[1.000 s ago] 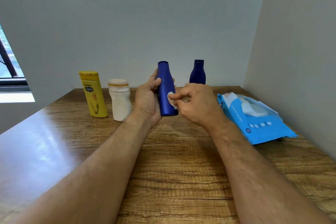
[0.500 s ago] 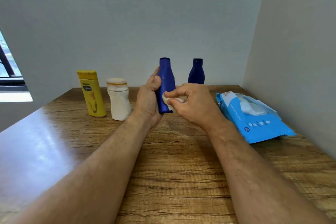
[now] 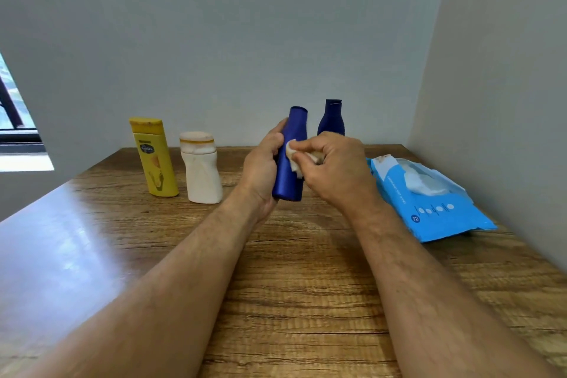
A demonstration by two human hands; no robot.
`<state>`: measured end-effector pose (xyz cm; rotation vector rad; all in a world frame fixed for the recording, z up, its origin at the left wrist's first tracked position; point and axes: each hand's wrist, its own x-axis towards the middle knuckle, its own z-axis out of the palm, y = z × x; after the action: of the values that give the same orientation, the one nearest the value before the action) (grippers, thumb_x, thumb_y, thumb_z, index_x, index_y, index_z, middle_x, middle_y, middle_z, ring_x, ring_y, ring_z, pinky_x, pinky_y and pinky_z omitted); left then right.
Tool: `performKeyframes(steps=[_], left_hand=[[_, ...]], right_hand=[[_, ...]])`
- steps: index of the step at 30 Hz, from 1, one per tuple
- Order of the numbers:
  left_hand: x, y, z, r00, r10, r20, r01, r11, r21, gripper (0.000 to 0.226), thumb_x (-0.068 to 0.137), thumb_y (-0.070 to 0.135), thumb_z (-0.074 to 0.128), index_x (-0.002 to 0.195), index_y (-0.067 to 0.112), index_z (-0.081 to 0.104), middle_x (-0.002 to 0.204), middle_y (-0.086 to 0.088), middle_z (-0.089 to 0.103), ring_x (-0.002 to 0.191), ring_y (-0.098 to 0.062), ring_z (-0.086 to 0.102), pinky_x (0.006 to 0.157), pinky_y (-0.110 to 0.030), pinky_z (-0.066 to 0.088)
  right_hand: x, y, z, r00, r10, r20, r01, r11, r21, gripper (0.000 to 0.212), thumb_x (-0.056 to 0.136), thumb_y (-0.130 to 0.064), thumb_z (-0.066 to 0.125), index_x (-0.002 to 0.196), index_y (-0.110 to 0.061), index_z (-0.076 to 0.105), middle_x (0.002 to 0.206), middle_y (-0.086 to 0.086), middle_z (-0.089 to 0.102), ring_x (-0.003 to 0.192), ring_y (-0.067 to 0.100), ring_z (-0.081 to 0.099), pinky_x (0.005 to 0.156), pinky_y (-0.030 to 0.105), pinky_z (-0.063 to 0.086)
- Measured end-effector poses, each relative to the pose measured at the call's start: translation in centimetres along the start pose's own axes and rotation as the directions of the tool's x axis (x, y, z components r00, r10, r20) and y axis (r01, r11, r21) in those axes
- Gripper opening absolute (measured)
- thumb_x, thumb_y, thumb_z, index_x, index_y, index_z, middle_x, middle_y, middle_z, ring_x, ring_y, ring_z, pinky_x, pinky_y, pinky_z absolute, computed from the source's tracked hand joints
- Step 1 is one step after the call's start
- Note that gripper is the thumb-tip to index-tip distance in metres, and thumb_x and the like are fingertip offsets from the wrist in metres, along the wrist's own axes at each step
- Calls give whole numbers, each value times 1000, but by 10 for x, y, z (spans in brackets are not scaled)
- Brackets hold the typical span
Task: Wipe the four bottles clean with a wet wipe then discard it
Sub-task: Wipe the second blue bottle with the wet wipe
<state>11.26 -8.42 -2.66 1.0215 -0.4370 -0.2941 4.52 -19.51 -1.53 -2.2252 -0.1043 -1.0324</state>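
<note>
So from the head cam: the left hand (image 3: 262,169) is wrapped around the blue bottle (image 3: 291,156), holding it up slightly tilted above the middle of the desk (image 3: 291,270), while the right hand (image 3: 334,172) pinches a crumpled wet wipe (image 3: 293,159) and presses it against the bottle's side. Along the desk's back edge stand a yellow bottle (image 3: 155,156), a white bottle (image 3: 201,169) just beside it, and a dark blue bottle (image 3: 331,116) behind the hands. The wipes pack (image 3: 429,202) lies at the right edge by the wall.
</note>
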Motion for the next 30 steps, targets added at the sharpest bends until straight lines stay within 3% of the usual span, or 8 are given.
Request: performKeyframes(steps=[5, 9, 13, 16, 19, 22, 26, 30], left_hand=[[5, 2, -7, 997, 36, -70, -41, 997, -72, 40, 108, 26, 39, 144, 29, 53, 120, -10, 67, 93, -22, 65, 81, -39, 59], [0, 4, -2, 1000, -8, -2, 7, 989, -150, 39, 109, 25, 36, 143, 25, 55, 112, -9, 72, 91, -22, 69, 85, -41, 58], [-4, 2, 4, 999, -28, 20, 30, 989, -146, 38, 109, 24, 36, 141, 22, 57, 110, -10, 75, 89, -22, 73, 74, -36, 62], [-1, 4, 0, 999, -4, -54, -5, 983, -182, 39, 108, 28, 37, 142, 24, 56, 112, -15, 72, 92, -25, 70, 83, -40, 60], [6, 6, -5, 990, 16, -139, -47, 973, -227, 38, 108, 29, 36, 139, 24, 58, 107, -19, 70, 86, -27, 69, 79, -42, 60], [4, 5, -2, 990, -21, -141, -18, 964, -266, 38, 110, 30, 34, 139, 24, 58, 107, -18, 73, 89, -26, 71, 79, -42, 62], [2, 2, 2, 994, -47, -96, 19, 962, -272, 38, 110, 30, 35, 139, 19, 58, 125, -20, 70, 107, -32, 67, 90, -47, 58], [2, 6, -1, 994, -31, -103, 1, 960, -280, 37, 110, 29, 34, 136, 19, 58, 114, -22, 72, 92, -30, 71, 80, -44, 62]], right_hand=[[-3, 2, 0, 987, -6, 162, -4, 998, 60, 14, 84, -23, 77, 98, -23, 80, 88, -14, 71, 79, -3, 65, 66, 9, 49], [0, 0, 1, 999, 45, 21, -48, 982, 180, 14, 86, -27, 77, 99, -24, 79, 92, -11, 73, 83, -2, 67, 70, 8, 49], [2, 0, -1, 993, 26, -115, -12, 993, 118, 16, 89, -28, 73, 102, -22, 78, 93, -11, 73, 83, -1, 65, 72, 5, 47], [0, 3, -3, 993, 61, 106, -81, 978, 193, 11, 83, -23, 79, 94, -23, 80, 92, -11, 75, 83, 1, 69, 71, 15, 56], [-4, 5, 0, 970, 46, 240, -95, 976, 195, 11, 79, -19, 81, 90, -23, 81, 102, -7, 76, 101, -1, 67, 84, 25, 59], [-1, 4, 1, 985, 83, 155, -108, 980, 165, 7, 81, -22, 80, 88, -24, 79, 97, -10, 74, 94, -3, 67, 76, 13, 55], [5, 4, -3, 992, 120, -38, -113, 983, 145, 8, 88, -26, 74, 94, -23, 76, 91, -13, 71, 82, -5, 63, 63, 1, 43], [2, 6, -5, 988, 114, 99, -136, 958, 253, 6, 81, -17, 80, 87, -17, 79, 93, -8, 75, 95, -2, 68, 79, 13, 53]])
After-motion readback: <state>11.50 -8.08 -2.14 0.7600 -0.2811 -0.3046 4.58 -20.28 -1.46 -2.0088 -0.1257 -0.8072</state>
